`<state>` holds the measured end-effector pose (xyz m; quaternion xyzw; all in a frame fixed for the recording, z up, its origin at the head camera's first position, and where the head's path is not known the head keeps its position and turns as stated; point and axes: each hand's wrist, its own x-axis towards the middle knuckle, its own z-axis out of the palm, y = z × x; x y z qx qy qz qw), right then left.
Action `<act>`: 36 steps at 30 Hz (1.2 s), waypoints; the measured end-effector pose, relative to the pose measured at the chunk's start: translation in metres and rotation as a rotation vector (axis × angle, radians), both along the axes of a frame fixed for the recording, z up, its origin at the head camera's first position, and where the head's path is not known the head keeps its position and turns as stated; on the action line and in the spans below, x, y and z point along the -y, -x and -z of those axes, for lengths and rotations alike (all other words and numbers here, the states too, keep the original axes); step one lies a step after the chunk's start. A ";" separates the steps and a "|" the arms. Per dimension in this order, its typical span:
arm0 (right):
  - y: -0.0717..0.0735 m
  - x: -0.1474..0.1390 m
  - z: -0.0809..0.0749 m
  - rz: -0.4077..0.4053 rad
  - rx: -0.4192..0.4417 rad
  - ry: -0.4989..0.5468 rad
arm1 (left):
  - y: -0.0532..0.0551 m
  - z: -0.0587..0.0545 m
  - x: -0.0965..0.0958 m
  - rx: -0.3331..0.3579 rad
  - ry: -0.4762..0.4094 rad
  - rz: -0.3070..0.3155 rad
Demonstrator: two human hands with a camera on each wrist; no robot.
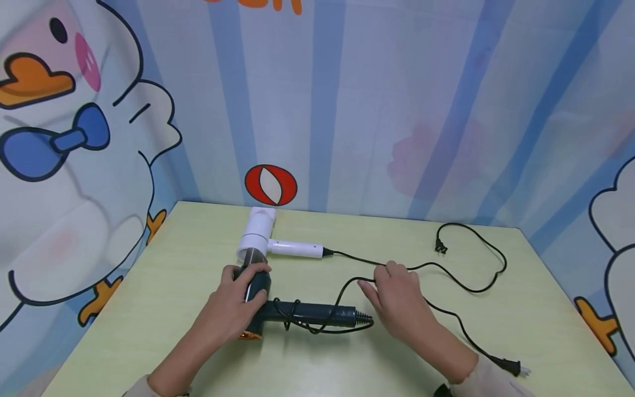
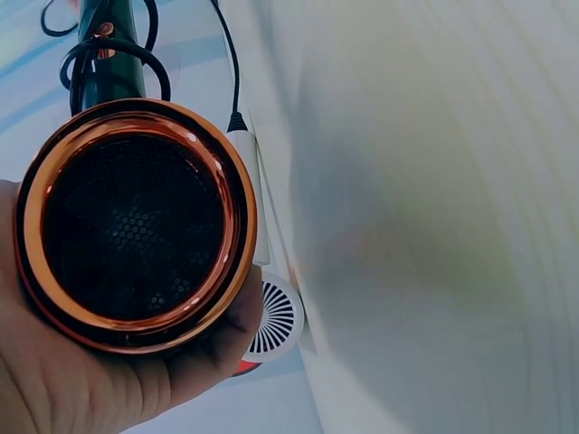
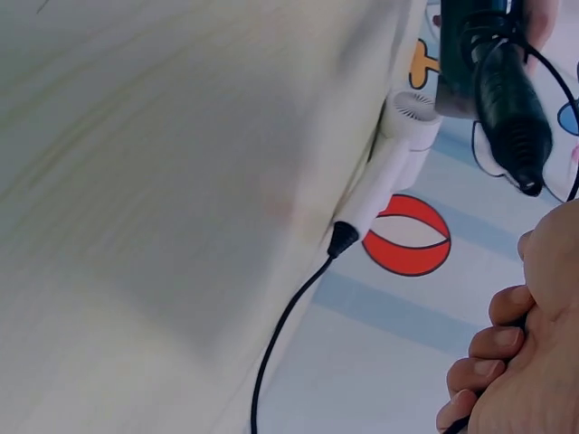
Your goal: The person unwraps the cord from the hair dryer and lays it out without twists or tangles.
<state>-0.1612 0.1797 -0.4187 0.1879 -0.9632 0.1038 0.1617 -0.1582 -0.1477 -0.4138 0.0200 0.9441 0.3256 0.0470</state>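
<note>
1. Across the worktop (image 1: 134,320), centre stage, the dark green hair dryer (image 1: 310,311), handle pointing right, loosely looped with cord.
2. White hair dryer (image 1: 258,229) just beyond; best not bumped.
3. Left hand (image 1: 233,306): grip wrapped round the green barrel, and firmness there should stop the handle twisting.
4. Right hand (image 1: 402,298): grip closed on the black cord (image 1: 358,278); gentle, even tension would suit those loops.
5. And the plug (image 1: 507,365), trailing near right: watch for snags!
</note>
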 end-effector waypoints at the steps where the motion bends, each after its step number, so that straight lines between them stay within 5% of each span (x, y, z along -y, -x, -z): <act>1: -0.002 0.001 -0.002 -0.009 0.000 0.009 | 0.000 0.000 0.000 -0.002 0.002 -0.001; 14: -0.025 0.004 -0.018 -0.102 -0.089 0.005 | 0.007 0.003 0.001 -0.013 0.001 -0.017; 36: -0.062 0.011 0.005 -0.180 -0.102 -0.137 | 0.008 -0.002 0.000 -0.013 -0.009 -0.063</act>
